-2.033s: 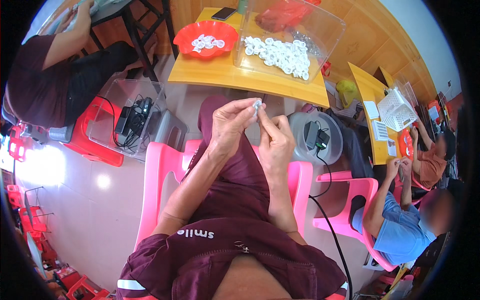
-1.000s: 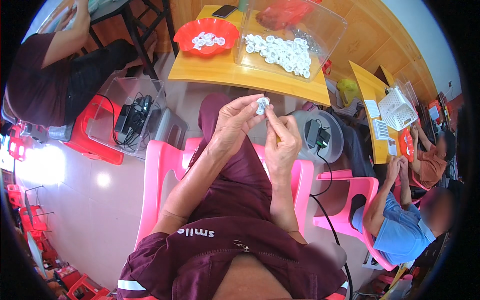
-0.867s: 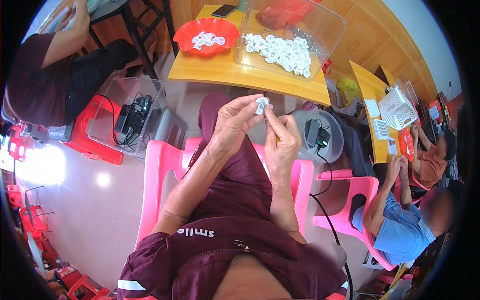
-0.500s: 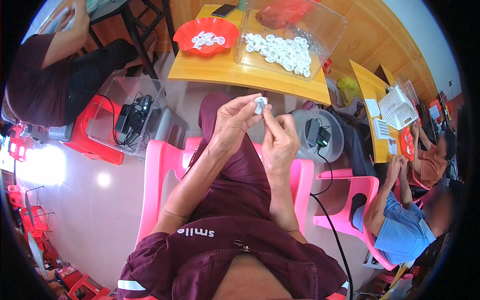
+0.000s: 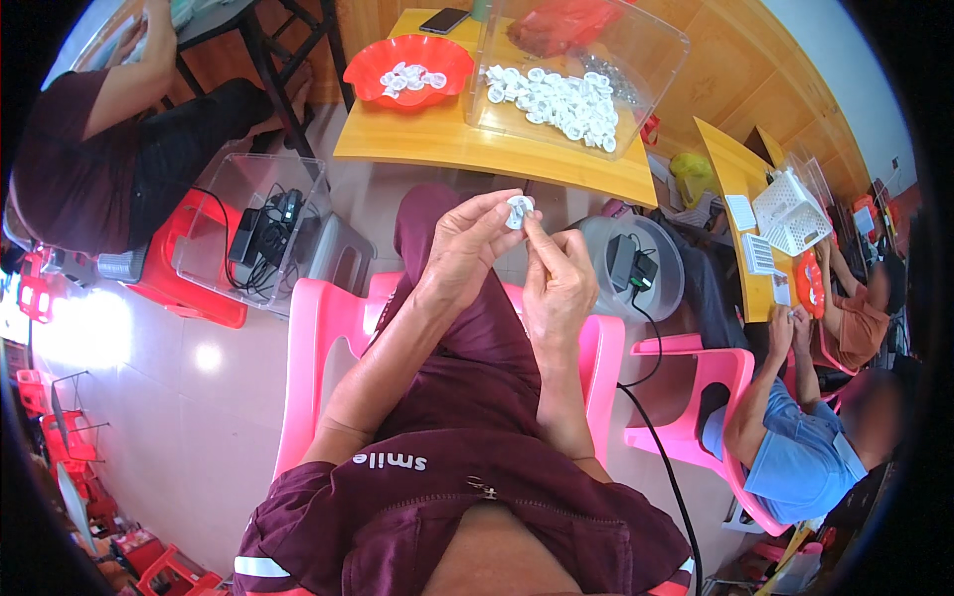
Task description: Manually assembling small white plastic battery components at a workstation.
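Note:
A small white round plastic piece [image 5: 519, 211] with a greyish middle is held up above my lap, just short of the table edge. My left hand [image 5: 463, 242] pinches it between thumb and fingertips. From the other side, my right hand [image 5: 559, 276] presses thumb and index finger against its lower right edge, with the other fingers curled in. Many like pieces lie as a white heap [image 5: 561, 104] in a clear plastic bin [image 5: 651, 50] on the yellow table [image 5: 397, 139]. A smaller pile [image 5: 409, 79] rests in a red scalloped bowl [image 5: 363, 74] left of the bin.
A black phone [image 5: 444, 21] lies behind the bowl. Bins with black adapters and cables [image 5: 266, 233] stand left and right of my pink chair [image 5: 303, 368]. A black cable [image 5: 664, 457] runs along my right. Co-workers sit at left and right, one in a blue shirt [image 5: 795, 452].
The white piece has tilted slightly between my fingertips, and my hands have shifted very little. Bowl, bin and heap stay put.

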Tool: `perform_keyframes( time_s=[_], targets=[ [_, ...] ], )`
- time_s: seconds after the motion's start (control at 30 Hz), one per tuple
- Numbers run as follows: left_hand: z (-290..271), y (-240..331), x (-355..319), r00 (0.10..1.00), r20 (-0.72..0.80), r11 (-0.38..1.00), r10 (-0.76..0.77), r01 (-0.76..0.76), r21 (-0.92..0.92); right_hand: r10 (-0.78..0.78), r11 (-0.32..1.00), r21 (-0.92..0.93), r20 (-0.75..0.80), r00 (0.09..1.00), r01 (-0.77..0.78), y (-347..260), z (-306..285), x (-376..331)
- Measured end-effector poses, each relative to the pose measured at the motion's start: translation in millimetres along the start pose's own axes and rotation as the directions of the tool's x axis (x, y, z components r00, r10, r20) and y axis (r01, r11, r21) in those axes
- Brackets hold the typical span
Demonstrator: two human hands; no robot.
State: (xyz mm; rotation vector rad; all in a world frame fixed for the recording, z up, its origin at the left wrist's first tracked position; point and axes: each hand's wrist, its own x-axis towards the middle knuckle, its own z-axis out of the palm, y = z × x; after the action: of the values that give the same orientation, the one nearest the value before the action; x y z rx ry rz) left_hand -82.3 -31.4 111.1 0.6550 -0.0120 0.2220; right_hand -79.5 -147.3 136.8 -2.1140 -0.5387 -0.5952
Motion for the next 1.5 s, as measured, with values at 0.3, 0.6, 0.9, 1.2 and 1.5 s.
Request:
perform_keyframes(
  time_s=[0.3,0.6,0.9,1.2,1.5],
  targets=[
    [0,1,0,0.999,-0.034,0.999,0.03,-0.029,0.041,-0.071,0.987,-0.144,0.036,0.997,0.076,1,1,-1],
    [-2,1,0,0.999,-0.032,1.0,-0.004,0.003,-0.023,-0.067,0.995,-0.069,-0.015,0.998,0.066,-3,4,-1],
    [-4,0,0,0.999,-0.032,1.0,0.006,-0.006,-0.019,-0.064,0.996,-0.059,-0.018,0.998,0.063,-1,7,-3],
    [-5,-2,1,0.999,-0.042,1.0,0.023,-0.023,-0.002,-0.058,0.992,-0.109,0.017,0.998,0.059,2,9,-5],
    [-6,-2,-2,0.998,-0.055,0.999,0.038,-0.037,0.019,-0.086,0.99,-0.107,0.011,0.996,0.087,-1,12,-7]
  ],
)
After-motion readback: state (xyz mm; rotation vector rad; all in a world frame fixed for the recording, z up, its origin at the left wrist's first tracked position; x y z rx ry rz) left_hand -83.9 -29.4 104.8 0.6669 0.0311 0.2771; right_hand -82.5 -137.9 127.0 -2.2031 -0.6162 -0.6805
